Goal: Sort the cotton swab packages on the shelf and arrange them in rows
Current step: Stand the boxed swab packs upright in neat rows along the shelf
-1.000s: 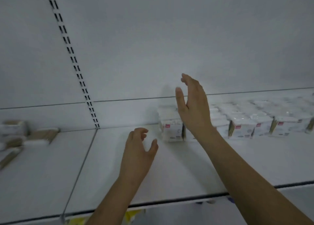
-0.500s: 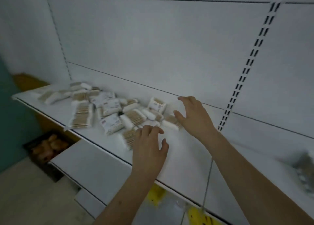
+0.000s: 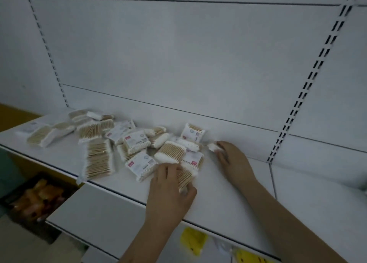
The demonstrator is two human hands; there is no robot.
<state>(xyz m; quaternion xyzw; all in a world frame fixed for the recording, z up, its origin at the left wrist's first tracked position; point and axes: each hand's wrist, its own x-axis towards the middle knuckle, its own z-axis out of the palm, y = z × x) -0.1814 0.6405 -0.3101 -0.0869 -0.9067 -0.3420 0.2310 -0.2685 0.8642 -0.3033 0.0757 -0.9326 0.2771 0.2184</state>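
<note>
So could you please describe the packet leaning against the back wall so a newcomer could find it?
Look at the white shelf and its loose pile of swab packets. At the pile's right rear, one packet leans on the back panel, label facing out; the others lie flat.

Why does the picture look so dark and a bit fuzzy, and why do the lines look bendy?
Head view: the light is dim and grey, with no glare; the cotton swab packages are soft, their labels unreadable; the left hand and right hand are slightly smeared; the wide-angle lens bows the slotted upright and tilts the shelf.
</note>
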